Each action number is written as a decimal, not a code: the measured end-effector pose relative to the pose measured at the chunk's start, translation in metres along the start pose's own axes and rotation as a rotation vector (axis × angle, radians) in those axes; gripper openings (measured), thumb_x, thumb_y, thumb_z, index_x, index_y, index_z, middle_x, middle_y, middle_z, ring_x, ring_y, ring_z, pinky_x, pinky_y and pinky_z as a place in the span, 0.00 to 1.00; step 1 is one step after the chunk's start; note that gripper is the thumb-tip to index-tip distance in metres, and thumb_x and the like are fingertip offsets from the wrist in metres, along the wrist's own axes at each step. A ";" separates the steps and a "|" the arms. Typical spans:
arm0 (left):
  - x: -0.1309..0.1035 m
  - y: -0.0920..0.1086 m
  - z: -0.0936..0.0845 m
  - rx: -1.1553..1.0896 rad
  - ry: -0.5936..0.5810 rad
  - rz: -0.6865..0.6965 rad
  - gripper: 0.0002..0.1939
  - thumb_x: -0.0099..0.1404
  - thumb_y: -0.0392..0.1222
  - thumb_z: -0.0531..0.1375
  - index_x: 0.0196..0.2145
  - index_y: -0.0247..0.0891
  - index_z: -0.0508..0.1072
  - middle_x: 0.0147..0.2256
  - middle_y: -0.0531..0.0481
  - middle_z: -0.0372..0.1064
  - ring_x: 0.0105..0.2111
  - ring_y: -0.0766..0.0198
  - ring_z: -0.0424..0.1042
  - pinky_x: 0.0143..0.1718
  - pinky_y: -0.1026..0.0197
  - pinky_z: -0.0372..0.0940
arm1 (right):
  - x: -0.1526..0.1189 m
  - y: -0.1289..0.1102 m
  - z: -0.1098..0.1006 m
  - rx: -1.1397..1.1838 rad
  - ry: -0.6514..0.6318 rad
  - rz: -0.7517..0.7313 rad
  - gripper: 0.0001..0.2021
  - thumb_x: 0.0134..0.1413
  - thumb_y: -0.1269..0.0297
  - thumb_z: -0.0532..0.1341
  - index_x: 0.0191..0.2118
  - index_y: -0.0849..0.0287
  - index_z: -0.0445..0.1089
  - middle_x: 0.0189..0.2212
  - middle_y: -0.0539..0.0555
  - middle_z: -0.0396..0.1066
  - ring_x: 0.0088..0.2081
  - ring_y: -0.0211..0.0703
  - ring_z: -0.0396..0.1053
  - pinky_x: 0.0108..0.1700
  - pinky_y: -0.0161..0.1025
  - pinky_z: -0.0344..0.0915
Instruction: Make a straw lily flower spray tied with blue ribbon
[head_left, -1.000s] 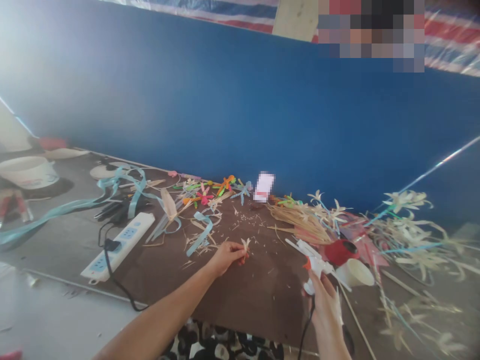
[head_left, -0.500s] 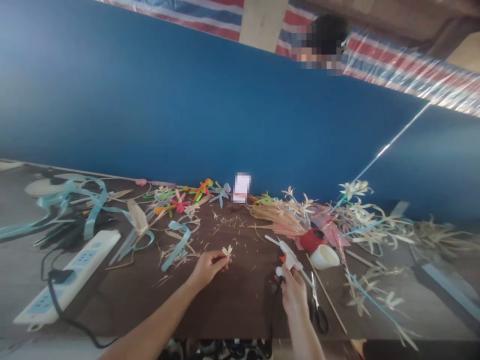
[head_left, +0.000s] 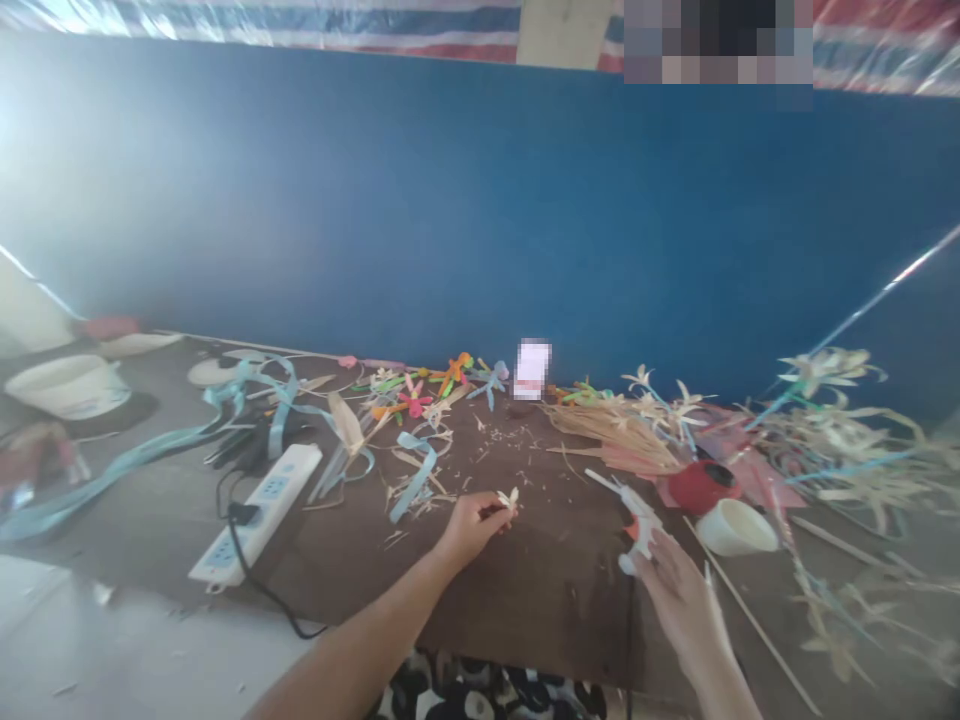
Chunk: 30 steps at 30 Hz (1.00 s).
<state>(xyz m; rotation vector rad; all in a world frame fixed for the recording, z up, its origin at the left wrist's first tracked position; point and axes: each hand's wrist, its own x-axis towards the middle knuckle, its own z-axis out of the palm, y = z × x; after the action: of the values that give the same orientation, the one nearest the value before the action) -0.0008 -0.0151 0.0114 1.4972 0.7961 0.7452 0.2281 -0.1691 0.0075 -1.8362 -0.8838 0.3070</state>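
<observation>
Pinches an already petalled flower (head_left: 511,497) in the left hand (head_left: 471,530) over the table (head_left: 540,605) — seemingly stemless, though blurred — and grips the glue gun (head_left: 638,514) in the right hand (head_left: 681,588), not yet touching the flower.

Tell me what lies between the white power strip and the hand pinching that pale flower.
The head view shows brown tabletop, a light blue ribbon and pale scraps between the power strip and the left hand.

"what's in front of you?"
"a blue panel (head_left: 420,210) behind my dark brown table (head_left: 555,610)."
"and above it?"
"striped sheeting (head_left: 427,22), perhaps plastic; pale light (head_left: 34,130) washes the panel's left side."
</observation>
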 end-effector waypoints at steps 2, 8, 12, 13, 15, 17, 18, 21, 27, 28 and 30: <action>0.000 -0.002 0.000 0.037 0.019 0.008 0.14 0.52 0.49 0.56 0.26 0.34 0.72 0.24 0.48 0.70 0.24 0.65 0.66 0.25 0.66 0.60 | -0.009 -0.012 0.015 0.001 -0.082 -0.006 0.21 0.42 0.59 0.59 0.44 0.60 0.63 0.41 0.58 0.67 0.41 0.47 0.66 0.42 0.44 0.62; -0.005 0.002 -0.002 0.243 0.013 0.136 0.11 0.55 0.45 0.55 0.25 0.36 0.73 0.26 0.47 0.69 0.26 0.64 0.66 0.31 0.65 0.59 | -0.035 -0.057 0.072 0.164 -0.300 -0.051 0.15 0.46 0.61 0.56 0.41 0.61 0.64 0.33 0.57 0.69 0.34 0.43 0.68 0.37 0.39 0.65; -0.008 0.006 -0.002 0.302 -0.046 0.258 0.09 0.56 0.42 0.54 0.28 0.37 0.73 0.29 0.47 0.70 0.30 0.64 0.67 0.34 0.65 0.59 | -0.032 -0.069 0.087 0.315 -0.340 0.027 0.13 0.45 0.61 0.57 0.38 0.61 0.65 0.31 0.55 0.69 0.32 0.42 0.67 0.36 0.37 0.64; -0.008 0.006 -0.002 0.305 -0.061 0.273 0.09 0.56 0.41 0.54 0.28 0.38 0.73 0.29 0.46 0.70 0.30 0.64 0.67 0.34 0.65 0.59 | -0.030 -0.072 0.088 0.357 -0.354 0.050 0.13 0.45 0.60 0.58 0.37 0.61 0.66 0.30 0.54 0.69 0.32 0.41 0.67 0.35 0.36 0.63; -0.008 0.005 -0.001 0.313 -0.087 0.292 0.09 0.57 0.40 0.54 0.29 0.38 0.73 0.30 0.46 0.70 0.31 0.64 0.67 0.34 0.65 0.59 | -0.026 -0.078 0.088 0.435 -0.380 0.083 0.12 0.45 0.60 0.58 0.35 0.61 0.67 0.28 0.53 0.69 0.30 0.41 0.66 0.34 0.35 0.63; -0.008 0.004 0.000 0.330 -0.110 0.298 0.09 0.57 0.40 0.53 0.30 0.38 0.73 0.31 0.46 0.70 0.32 0.64 0.67 0.34 0.65 0.59 | -0.023 -0.084 0.088 0.477 -0.409 0.097 0.11 0.46 0.59 0.57 0.33 0.62 0.67 0.27 0.52 0.69 0.30 0.40 0.66 0.33 0.34 0.62; -0.008 0.004 0.000 0.344 -0.124 0.300 0.09 0.57 0.41 0.53 0.30 0.38 0.73 0.31 0.46 0.70 0.32 0.64 0.67 0.35 0.65 0.59 | -0.021 -0.087 0.087 0.477 -0.418 0.098 0.11 0.46 0.59 0.57 0.31 0.62 0.68 0.25 0.52 0.68 0.29 0.39 0.65 0.32 0.33 0.61; -0.009 0.004 0.001 0.392 -0.156 0.313 0.10 0.58 0.42 0.53 0.30 0.38 0.73 0.29 0.46 0.70 0.30 0.64 0.67 0.34 0.65 0.59 | -0.015 -0.091 0.087 0.403 -0.445 0.079 0.11 0.47 0.58 0.56 0.26 0.61 0.68 0.20 0.49 0.66 0.25 0.37 0.63 0.29 0.31 0.58; -0.010 0.006 0.002 0.470 -0.178 0.352 0.13 0.58 0.45 0.52 0.30 0.36 0.73 0.27 0.46 0.69 0.29 0.64 0.67 0.32 0.65 0.59 | 0.002 -0.092 0.087 0.197 -0.508 -0.001 0.09 0.44 0.61 0.56 0.21 0.61 0.67 0.17 0.47 0.64 0.22 0.35 0.60 0.26 0.31 0.55; -0.010 0.005 0.002 0.480 -0.176 0.364 0.13 0.58 0.45 0.52 0.29 0.36 0.73 0.27 0.46 0.69 0.28 0.64 0.67 0.32 0.65 0.59 | 0.003 -0.092 0.087 0.176 -0.514 0.000 0.10 0.43 0.61 0.56 0.20 0.61 0.67 0.16 0.47 0.64 0.21 0.35 0.60 0.26 0.31 0.54; -0.009 0.004 0.002 0.498 -0.169 0.397 0.13 0.58 0.45 0.52 0.28 0.36 0.73 0.25 0.47 0.68 0.27 0.65 0.66 0.31 0.66 0.59 | 0.006 -0.094 0.086 0.168 -0.513 0.024 0.10 0.42 0.61 0.56 0.19 0.61 0.66 0.15 0.46 0.63 0.21 0.35 0.59 0.25 0.31 0.53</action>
<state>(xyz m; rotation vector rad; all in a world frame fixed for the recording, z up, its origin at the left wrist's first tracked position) -0.0039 -0.0243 0.0149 2.1792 0.5828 0.7265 0.1423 -0.0865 0.0530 -1.6353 -1.1425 0.8673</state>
